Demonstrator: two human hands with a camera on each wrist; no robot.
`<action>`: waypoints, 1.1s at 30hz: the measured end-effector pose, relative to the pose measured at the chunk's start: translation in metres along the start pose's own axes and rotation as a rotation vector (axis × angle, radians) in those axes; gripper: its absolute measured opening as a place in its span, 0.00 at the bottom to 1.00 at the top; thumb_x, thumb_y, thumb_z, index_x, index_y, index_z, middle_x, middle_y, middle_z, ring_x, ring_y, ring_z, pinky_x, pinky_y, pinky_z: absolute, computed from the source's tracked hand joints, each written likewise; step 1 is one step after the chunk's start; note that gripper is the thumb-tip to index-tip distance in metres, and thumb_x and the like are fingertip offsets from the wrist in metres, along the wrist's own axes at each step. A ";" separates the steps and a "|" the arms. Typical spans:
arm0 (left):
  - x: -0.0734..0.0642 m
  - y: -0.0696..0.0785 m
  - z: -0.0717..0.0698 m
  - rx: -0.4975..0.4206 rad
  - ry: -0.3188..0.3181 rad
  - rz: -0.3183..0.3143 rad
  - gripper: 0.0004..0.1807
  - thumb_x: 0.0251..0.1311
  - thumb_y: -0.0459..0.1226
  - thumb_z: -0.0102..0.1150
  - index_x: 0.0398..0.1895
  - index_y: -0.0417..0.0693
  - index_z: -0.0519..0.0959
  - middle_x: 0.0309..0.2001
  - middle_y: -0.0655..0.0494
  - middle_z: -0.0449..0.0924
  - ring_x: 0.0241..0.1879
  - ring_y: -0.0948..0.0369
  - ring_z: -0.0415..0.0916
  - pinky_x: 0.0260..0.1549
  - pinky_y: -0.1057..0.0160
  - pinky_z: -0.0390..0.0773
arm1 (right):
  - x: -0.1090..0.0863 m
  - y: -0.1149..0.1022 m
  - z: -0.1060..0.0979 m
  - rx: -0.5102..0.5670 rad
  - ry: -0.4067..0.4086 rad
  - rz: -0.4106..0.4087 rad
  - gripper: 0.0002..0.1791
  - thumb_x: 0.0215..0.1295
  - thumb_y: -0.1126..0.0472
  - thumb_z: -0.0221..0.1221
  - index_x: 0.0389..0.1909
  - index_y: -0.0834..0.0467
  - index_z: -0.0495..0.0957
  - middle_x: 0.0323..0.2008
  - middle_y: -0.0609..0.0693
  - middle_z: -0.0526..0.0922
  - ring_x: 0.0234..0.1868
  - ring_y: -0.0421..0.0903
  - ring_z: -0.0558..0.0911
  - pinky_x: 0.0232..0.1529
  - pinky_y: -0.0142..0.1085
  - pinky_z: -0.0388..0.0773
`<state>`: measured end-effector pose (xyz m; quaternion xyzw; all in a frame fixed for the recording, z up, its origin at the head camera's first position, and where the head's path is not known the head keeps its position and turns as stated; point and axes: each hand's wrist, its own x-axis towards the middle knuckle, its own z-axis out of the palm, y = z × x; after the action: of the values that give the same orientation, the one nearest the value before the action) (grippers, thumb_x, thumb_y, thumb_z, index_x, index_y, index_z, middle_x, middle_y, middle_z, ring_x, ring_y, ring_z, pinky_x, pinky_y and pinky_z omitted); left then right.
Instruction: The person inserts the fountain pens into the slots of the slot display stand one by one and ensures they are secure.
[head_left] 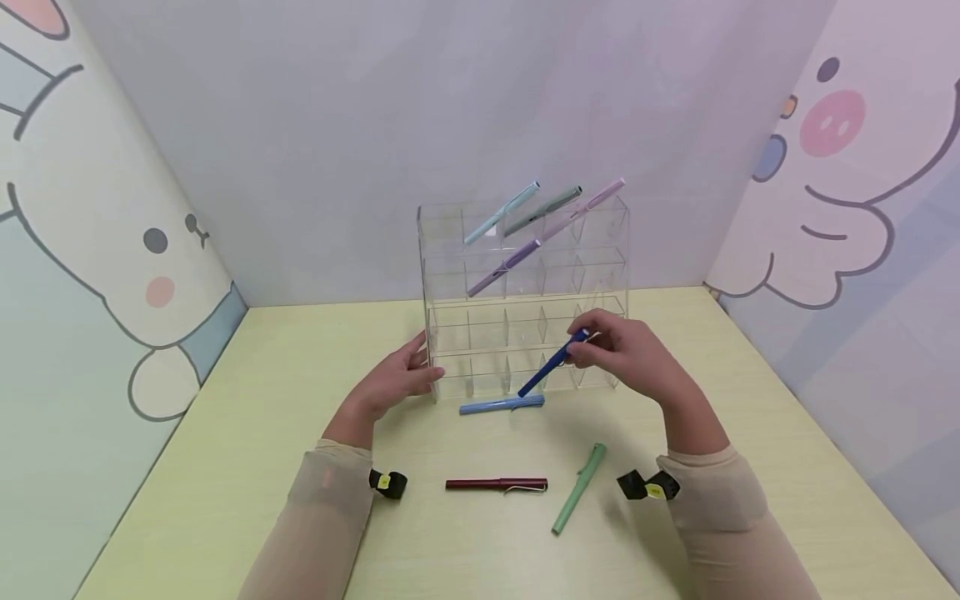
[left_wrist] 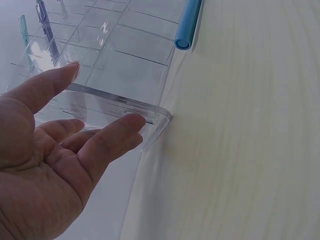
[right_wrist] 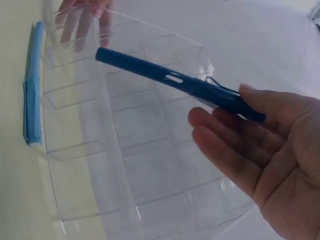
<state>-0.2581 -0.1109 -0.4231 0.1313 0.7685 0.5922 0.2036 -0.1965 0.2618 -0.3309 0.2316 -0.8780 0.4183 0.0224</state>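
My right hand [head_left: 628,352] pinches a dark blue pen [head_left: 550,367] by its clip end between thumb and fingers. The pen slants down to the left, in front of the lower compartments of a clear acrylic pen rack [head_left: 430,325]. In the right wrist view the pen [right_wrist: 150,69] has a small oval window in its barrel. My left hand [head_left: 395,383] lies against the rack's lower left side, thumb at the front edge and fairly straight fingers along the side wall [left_wrist: 115,97]. A light blue pen [head_left: 501,405] lies at the rack's foot.
Four slots hold slanted pens: light blue [head_left: 502,212], grey-green [head_left: 543,210] and pink [head_left: 585,208] on the top tier, purple [head_left: 504,268] below. Nearer me on the table [head_left: 420,550] lie a maroon pen [head_left: 495,484] and a green pen [head_left: 579,489].
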 end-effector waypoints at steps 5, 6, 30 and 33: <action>0.000 0.000 0.000 -0.006 -0.003 0.002 0.46 0.68 0.42 0.59 0.79 0.68 0.41 0.75 0.52 0.58 0.63 0.55 0.73 0.63 0.49 0.72 | 0.000 0.002 -0.005 0.241 0.156 -0.069 0.14 0.70 0.61 0.59 0.52 0.63 0.73 0.39 0.58 0.83 0.35 0.49 0.89 0.40 0.38 0.85; 0.000 0.000 0.000 -0.005 -0.004 0.002 0.46 0.67 0.42 0.60 0.79 0.68 0.41 0.75 0.52 0.58 0.63 0.54 0.73 0.63 0.49 0.72 | 0.000 0.003 -0.006 0.287 0.187 -0.073 0.14 0.70 0.62 0.58 0.52 0.63 0.73 0.38 0.58 0.82 0.35 0.49 0.89 0.40 0.39 0.85; 0.000 -0.001 -0.001 -0.006 0.000 0.003 0.47 0.67 0.43 0.60 0.79 0.67 0.41 0.75 0.51 0.58 0.64 0.54 0.72 0.62 0.50 0.73 | 0.003 0.004 -0.008 0.587 0.421 -0.151 0.15 0.68 0.68 0.59 0.54 0.64 0.75 0.40 0.56 0.77 0.35 0.47 0.88 0.40 0.41 0.84; -0.001 0.000 -0.001 -0.004 -0.002 0.005 0.46 0.68 0.42 0.59 0.79 0.67 0.41 0.75 0.50 0.57 0.64 0.53 0.72 0.62 0.50 0.72 | 0.004 0.007 -0.006 0.582 0.434 -0.144 0.16 0.68 0.67 0.59 0.55 0.63 0.74 0.40 0.56 0.77 0.35 0.46 0.88 0.39 0.41 0.84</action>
<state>-0.2579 -0.1117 -0.4231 0.1335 0.7668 0.5941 0.2031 -0.2036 0.2686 -0.3307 0.1953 -0.6786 0.6872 0.1708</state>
